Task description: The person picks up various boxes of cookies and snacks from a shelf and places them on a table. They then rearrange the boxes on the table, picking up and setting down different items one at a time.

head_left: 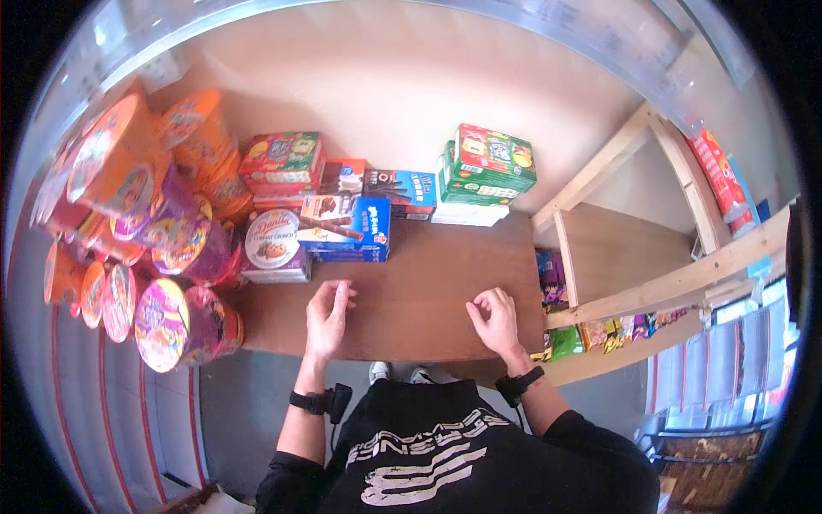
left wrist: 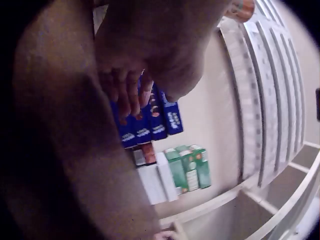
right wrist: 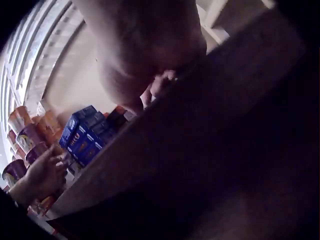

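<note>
The left hand (head_left: 329, 315) hovers over the brown tabletop (head_left: 411, 308), just in front of the Danisa box (head_left: 274, 244) and the blue wafer-roll boxes (head_left: 364, 227); it holds nothing. Its fingers are loosely bent, and in the left wrist view the hand (left wrist: 155, 55) partly covers the blue boxes (left wrist: 157, 120). Farther right, the right hand (head_left: 494, 321) is above the table near its right end, fingers loosely curled and empty. From the right wrist, the right hand (right wrist: 145, 65) shows large and dark, with the left hand (right wrist: 42, 175) beside the blue boxes (right wrist: 85, 142).
Stacked noodle cups (head_left: 163, 325) crowd the table's left side. Red and green boxes (head_left: 492, 163) stand at the back right, another red-green stack (head_left: 282, 163) at the back left. A wooden frame (head_left: 659, 287) adjoins the right end, with colourful snack packets (head_left: 599, 332) below it.
</note>
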A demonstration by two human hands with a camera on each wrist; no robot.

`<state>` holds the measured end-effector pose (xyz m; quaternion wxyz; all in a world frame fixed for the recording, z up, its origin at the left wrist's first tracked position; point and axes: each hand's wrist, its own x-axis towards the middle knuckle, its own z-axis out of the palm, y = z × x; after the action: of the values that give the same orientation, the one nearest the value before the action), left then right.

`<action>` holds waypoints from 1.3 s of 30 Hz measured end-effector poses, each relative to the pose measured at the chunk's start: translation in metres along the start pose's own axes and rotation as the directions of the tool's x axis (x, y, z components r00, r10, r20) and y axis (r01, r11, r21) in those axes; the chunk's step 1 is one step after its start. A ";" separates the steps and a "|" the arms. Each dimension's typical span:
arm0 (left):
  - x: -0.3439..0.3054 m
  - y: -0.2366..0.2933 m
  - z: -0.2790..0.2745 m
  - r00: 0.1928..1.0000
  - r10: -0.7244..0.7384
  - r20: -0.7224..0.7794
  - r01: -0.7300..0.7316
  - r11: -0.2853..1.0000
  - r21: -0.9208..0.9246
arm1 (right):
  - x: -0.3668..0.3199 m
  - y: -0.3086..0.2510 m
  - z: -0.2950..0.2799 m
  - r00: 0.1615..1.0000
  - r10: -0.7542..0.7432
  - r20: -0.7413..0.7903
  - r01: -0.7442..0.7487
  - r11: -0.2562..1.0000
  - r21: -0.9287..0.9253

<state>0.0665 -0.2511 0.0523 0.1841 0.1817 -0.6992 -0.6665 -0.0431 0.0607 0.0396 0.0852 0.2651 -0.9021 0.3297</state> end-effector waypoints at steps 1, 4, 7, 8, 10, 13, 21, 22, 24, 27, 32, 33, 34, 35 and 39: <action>0.007 0.011 0.005 0.997 -0.050 0.064 0.056 0.994 -0.098 | -0.002 -0.003 0.003 0.999 -0.031 -0.025 0.029 0.995 -0.096; 0.033 0.030 0.019 0.995 -0.042 0.090 0.062 0.972 -0.225 | 0.002 -0.012 0.000 0.999 0.031 0.012 -0.029 0.987 -0.159; 0.056 0.021 0.018 0.993 0.079 0.086 -0.073 0.994 -0.078 | -0.001 -0.009 0.002 0.999 0.009 -0.037 -0.014 0.991 -0.132; 0.061 0.019 0.020 0.992 0.115 0.057 -0.115 0.993 -0.015 | -0.001 -0.015 -0.003 0.999 0.007 -0.045 -0.014 0.988 -0.152; 0.054 0.043 0.029 0.998 0.061 -0.012 -0.061 0.997 0.037 | -0.002 -0.015 -0.001 0.996 0.011 -0.092 -0.026 0.985 -0.170; 0.053 0.035 0.031 0.999 0.048 -0.006 -0.048 0.997 -0.061 | -0.008 -0.012 0.000 0.995 0.004 -0.104 -0.023 0.984 -0.175; 0.060 0.134 0.139 0.609 0.752 0.251 -0.769 0.483 0.417 | -0.017 -0.006 -0.001 0.990 -0.041 -0.137 0.037 0.999 -0.027; 0.069 0.148 0.157 0.580 0.767 0.275 -0.780 0.426 0.458 | -0.024 -0.007 -0.003 0.993 -0.014 -0.118 0.024 0.996 0.083; 0.091 0.154 0.184 0.547 0.788 0.284 -0.747 0.306 0.591 | -0.044 -0.027 -0.028 0.996 0.082 -0.040 -0.068 0.956 0.286; 0.109 0.150 0.206 0.654 0.690 0.310 -0.643 0.291 0.708 | -0.096 -0.022 -0.067 0.987 -0.113 -0.115 0.122 0.990 0.069; 0.140 0.115 0.212 0.660 0.693 0.290 -0.708 0.444 0.549 | -0.249 0.009 -0.106 0.805 0.565 -0.181 -0.499 0.810 0.309; 0.139 0.114 0.213 0.647 0.703 0.295 -0.716 0.428 0.552 | -0.285 0.023 -0.102 0.731 0.646 -0.221 -0.573 0.757 0.315; 0.145 0.108 0.213 0.637 0.708 0.307 -0.724 0.411 0.554 | -0.319 0.028 -0.101 0.663 0.707 -0.247 -0.634 0.705 0.317; 0.134 0.117 0.216 0.677 0.679 0.283 -0.675 0.421 0.606 | -0.350 0.032 -0.100 0.585 0.763 -0.277 -0.691 0.647 0.324; 0.152 0.103 0.220 0.695 0.675 0.248 -0.664 0.470 0.581 | -0.439 0.038 -0.070 0.229 0.913 -0.337 -0.833 0.363 0.418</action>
<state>-0.1761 -0.1319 0.1480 0.3629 -0.0502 -0.8924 -0.2634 0.3058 0.3154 -0.0715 0.1052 -0.3803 -0.8045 0.4439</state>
